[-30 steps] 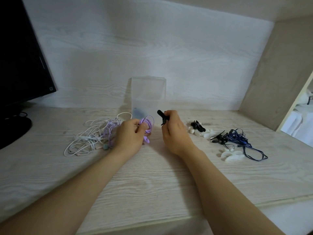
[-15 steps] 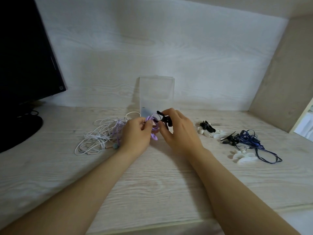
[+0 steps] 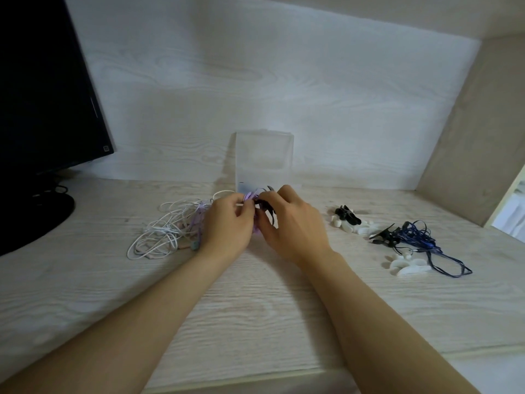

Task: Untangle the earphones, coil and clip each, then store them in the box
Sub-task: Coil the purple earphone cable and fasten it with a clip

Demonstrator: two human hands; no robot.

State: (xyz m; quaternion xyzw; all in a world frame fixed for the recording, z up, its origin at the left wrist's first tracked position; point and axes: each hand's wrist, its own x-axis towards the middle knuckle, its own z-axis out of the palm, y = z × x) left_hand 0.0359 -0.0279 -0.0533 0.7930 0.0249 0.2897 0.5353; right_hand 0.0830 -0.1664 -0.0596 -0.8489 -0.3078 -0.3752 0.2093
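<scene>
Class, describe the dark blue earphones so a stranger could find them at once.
On the pale wooden desk, look to the right end, near the beige side panel. The dark blue earphones lie there beside white clips: the only blue cord, unlike the white tangle at left.

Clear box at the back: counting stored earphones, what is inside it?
The clear box shows only a bluish shape at its bottom, too blurred to identify. The left hand with purple earphones and right hand with black clip hide its lowest front.

One head-worn wide-angle view, close above the desk (image 3: 255,322), facing forward and down toward the back wall (image 3: 284,81) at 12 o'clock; monitor (image 3: 42,95) at 10.
</scene>
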